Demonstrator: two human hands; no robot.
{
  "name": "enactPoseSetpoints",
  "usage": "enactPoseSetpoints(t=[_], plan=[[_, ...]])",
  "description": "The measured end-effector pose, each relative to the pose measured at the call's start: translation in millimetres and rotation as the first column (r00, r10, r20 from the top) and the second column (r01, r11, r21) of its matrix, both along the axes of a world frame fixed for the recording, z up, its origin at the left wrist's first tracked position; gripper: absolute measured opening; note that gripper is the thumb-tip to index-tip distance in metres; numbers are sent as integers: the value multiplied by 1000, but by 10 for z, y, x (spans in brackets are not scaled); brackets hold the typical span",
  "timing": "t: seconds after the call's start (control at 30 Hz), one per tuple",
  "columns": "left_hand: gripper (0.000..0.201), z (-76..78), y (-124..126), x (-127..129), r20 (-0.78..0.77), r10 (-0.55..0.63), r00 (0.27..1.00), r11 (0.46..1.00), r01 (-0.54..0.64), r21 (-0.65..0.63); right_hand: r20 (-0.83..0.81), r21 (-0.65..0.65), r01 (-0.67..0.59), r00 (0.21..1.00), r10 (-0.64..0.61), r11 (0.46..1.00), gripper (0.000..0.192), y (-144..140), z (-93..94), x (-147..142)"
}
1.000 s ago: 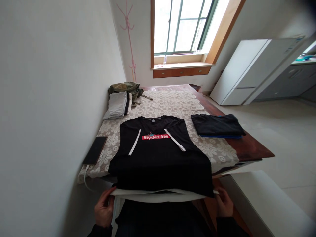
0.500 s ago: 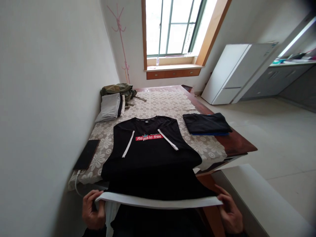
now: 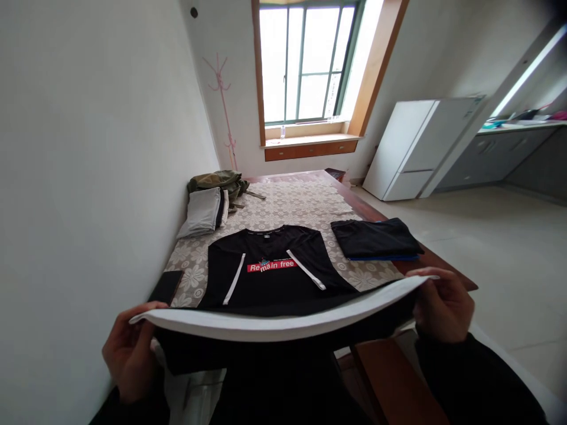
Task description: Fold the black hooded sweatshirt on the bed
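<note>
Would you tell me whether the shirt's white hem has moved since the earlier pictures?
Yes: both hands lifted the white hem up off the table edge, toward the printed chest.

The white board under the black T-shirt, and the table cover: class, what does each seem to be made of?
White board: thin, matte, bows between the left hand and right hand, probably cardboard or plastic sheet. Table cover: lace-like fabric, openwork flower pattern.

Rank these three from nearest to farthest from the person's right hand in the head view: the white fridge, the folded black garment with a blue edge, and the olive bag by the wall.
From the right hand:
1. Folded black garment with blue edge, on the table's right side, just beyond the hand.
2. Olive bag, far left of the table, against the wall.
3. White fridge, standing on the floor past the table's far end, right of the window.
</note>
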State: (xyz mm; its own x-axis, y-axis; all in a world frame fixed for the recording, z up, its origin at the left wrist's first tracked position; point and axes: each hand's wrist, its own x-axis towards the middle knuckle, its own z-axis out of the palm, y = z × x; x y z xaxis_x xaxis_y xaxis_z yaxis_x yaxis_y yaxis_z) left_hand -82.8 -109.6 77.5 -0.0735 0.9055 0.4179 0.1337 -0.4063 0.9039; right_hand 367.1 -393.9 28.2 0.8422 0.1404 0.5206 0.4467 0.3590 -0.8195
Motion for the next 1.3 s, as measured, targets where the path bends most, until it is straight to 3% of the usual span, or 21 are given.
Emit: enactPoseSetpoints(t=[0.1,0.23,0.33,0.47,0.57,0.67,0.9,1.07,1.17,1.23,1.3], plan=[[45,176,511,142,-111,-98,989,994,93,-49,47,-32,-70,996,72,997,29,417,224,372],[47,189,1357,495,-234,-239,942,971,224,-88,110,-326,-134,978,178,936,41,1139,334,999],[41,26,1976,900,-418,-180,891,983,150,-103,119,-553,-118,969,219,825,43,1758,249,1418],[19,-343,2480,1384,-510,-133,850,990,92,-105,122,-665,-84,968,219,742,37,2352,-90,1686],[15,-624,2581,1547,-551,-91,830,994,45,-97,157,-708,-7,973,168,706,29,2488,-401,1733],[21,-798,2584,1568,-571,-54,819,997,10,-80,189,-736,53,973,130,675,24,2474,-600,1772],[35,-865,2626,1588,-608,11,794,997,-51,-50,382,-760,252,919,99,599,37,2435,-671,1882],[34,-922,2663,1616,-607,7,794,995,-66,-75,380,-853,269,908,179,448,36,2446,-692,1855],[30,-944,2664,1614,-603,-13,798,993,-59,-100,439,-859,343,876,201,381,36,2455,-695,1824],[29,-947,2657,1607,-584,-13,812,992,-61,-107,451,-851,349,869,204,392,34,2458,-690,1811],[31,-948,2646,1596,-549,7,836,993,-72,-97,400,-846,273,893,207,458,31,2457,-684,1807]])
